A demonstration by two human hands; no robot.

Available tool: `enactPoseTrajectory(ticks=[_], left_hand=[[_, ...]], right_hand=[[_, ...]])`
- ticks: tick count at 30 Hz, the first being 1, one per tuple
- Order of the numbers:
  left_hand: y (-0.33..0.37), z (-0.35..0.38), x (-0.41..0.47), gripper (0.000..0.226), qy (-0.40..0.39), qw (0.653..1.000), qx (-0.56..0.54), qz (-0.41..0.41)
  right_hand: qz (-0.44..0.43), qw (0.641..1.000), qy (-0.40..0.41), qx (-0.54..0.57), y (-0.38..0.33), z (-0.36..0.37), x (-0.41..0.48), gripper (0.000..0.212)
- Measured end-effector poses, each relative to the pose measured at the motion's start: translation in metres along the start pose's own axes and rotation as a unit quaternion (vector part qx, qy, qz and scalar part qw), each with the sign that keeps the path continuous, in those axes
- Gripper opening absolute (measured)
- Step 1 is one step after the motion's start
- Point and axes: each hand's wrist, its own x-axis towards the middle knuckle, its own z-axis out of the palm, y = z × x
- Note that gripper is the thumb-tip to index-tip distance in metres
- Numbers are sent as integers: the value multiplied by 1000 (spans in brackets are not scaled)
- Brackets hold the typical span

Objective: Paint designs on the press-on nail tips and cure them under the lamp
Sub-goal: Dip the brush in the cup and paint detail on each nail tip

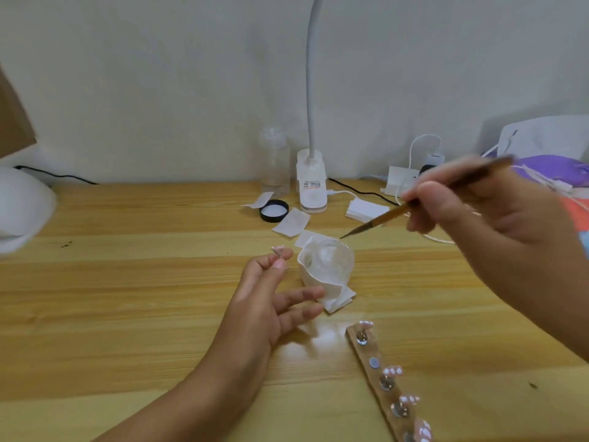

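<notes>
Left hand (271,301): forearm comes in from the bottom edge, hand held low over the table. Thumb and forefinger pinch one nail tip (278,250) on its little mount, and the other fingers are loose, stretched toward the cup.
Right hand (478,224): higher up on the right, kinda blurry, gripping a thin brush (389,217) pencil-style, with the bristle end angled down near the cup's rim.
Cup (328,263): small clear one wrapped in white tissue, just beside the left fingertips.
Wooden strip (371,378): bottom right, lying on the table, with more nail tips (392,371) perched on metal mounts.
Table (127,282): light wood grain.
Further back: black lid (274,211), paper squares (291,224), clear bottle (274,161), gooseneck clip lamp (312,193), power strip (400,180) with cables.
Left edge: white rounded thing (22,208), too blurred to tell what it is.
Wall (159,74): plain, pale.
</notes>
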Motion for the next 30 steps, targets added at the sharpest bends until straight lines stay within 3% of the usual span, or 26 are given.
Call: enactPoseTrajectory(ticks=[4,9,12,17,26,30], left_hand=[[1,-1,-1,24,-59,998,32,-19],[0,-3,2,31,-79,996,21,-27],[1,-3,2,24,-81,996,19,-28],[2,-4,2,22,-85,996,15,-24],[6,-2,1,23,-95,995,-15,-31],[7,-2,1,25,-117,992,-20,-39]], right_hand=[[36,991,-112,-71,3,24,19,20],[49,974,-183,-125,11,42,21,27],[61,980,-169,-81,13,40,24,30],[79,994,-75,-5,18,28,27,28],[117,988,-7,102,20,48,23,27],[128,981,-12,146,17,54,22,22]])
